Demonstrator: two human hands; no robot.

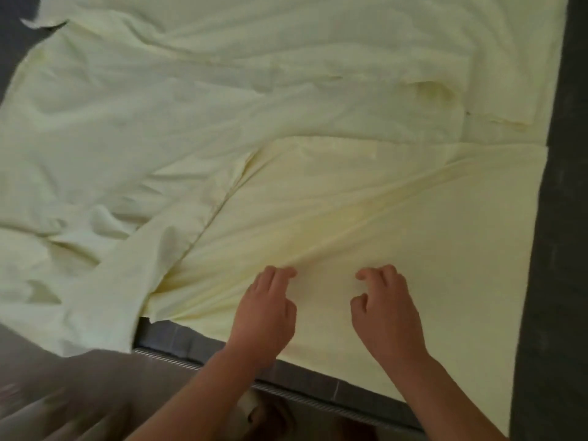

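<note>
A large pale yellow sheet [286,122] lies spread and wrinkled over a dark grey surface [560,218]. A folded, smoother layer of it [413,218] covers the near right part. My left hand [264,313] rests palm down on this layer near its front edge, fingers slightly bent and pointing away from me. My right hand [388,310] lies beside it, a hand's width to the right, fingers also lightly bent on the cloth. Neither hand holds a fold. Creases fan out from my left fingertips toward the upper right.
The sheet's left part hangs crumpled over the front edge [95,313]. A dark grey strip of the surface with a ribbed trim [178,361] runs along the near edge. Brownish floor [79,393] lies below at the left.
</note>
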